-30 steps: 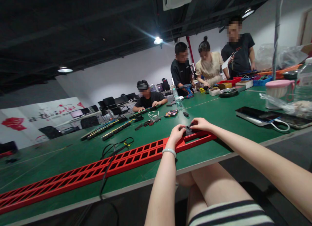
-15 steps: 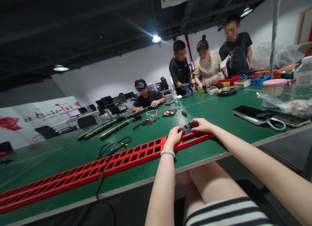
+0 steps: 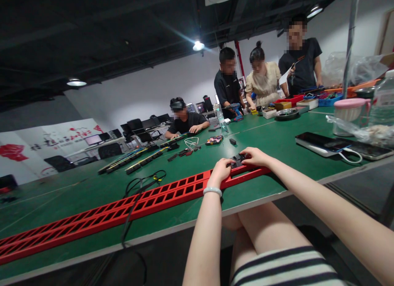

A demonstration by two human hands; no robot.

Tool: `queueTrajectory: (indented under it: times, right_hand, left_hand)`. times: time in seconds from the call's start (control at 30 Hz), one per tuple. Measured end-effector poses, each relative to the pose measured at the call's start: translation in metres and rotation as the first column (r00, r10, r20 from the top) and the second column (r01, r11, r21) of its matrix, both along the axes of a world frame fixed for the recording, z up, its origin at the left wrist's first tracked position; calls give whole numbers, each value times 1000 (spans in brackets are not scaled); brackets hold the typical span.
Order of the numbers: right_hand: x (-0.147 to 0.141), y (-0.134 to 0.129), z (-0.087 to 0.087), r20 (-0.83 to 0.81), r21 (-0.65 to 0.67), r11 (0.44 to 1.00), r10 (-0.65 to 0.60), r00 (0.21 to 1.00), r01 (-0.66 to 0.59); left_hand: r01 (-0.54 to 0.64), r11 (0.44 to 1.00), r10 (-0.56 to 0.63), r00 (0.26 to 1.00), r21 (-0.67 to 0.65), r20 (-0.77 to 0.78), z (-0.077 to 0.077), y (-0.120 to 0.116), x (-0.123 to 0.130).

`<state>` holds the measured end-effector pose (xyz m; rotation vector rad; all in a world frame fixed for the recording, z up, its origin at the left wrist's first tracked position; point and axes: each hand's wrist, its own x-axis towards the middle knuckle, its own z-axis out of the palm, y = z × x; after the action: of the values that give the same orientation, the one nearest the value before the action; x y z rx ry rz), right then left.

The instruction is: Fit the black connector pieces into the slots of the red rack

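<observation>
A long red slotted frame [image 3: 172, 198] lies along the near edge of the green table, slanting from lower left up to the middle right. At its right end sits a small black block-like part [image 3: 237, 160], its exact kind too small to tell. My left hand [image 3: 221, 171], below a pale bangle, closes on the part's left side. From the right, my right hand [image 3: 255, 156] pinches the part's other side with bent fingers. Fingertips partly cover the part. A black cable [image 3: 131, 214] lies across the frame and hangs over the table's edge.
Beyond the frame lie a small black piece [image 3: 233, 141], a patterned packet [image 3: 214, 140] and long strips with wires [image 3: 144, 160]. To the right are phones [image 3: 323, 144] and a pink-lidded cup [image 3: 351, 113]. Across the table sits a person [image 3: 186, 123]; three others stand farther right.
Both hands stay on the black part at the red frame's right end, with barely any shift. The view has tilted and shifted slightly.
</observation>
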<state>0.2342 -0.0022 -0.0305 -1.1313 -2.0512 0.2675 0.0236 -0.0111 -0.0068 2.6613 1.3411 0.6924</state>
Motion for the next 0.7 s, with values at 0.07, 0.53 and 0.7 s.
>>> queueTrajectory:
  times: [0.07,0.53,0.7]
  right_hand:
    - [1,1,0,15,22,1000,-8,1000,7]
    - [2,1,0,79,-45,999,21,997,-17]
    - [2,0,-1,80,-52,998,43,996,-39]
  left_hand:
    - [-3,1000,3,1000,-2,-3,0,0,0]
    - [7,1000,-7,1000,3,3,-5,7,-2]
    - [11,1000,-11,1000,4,-4,-5,6,-2]
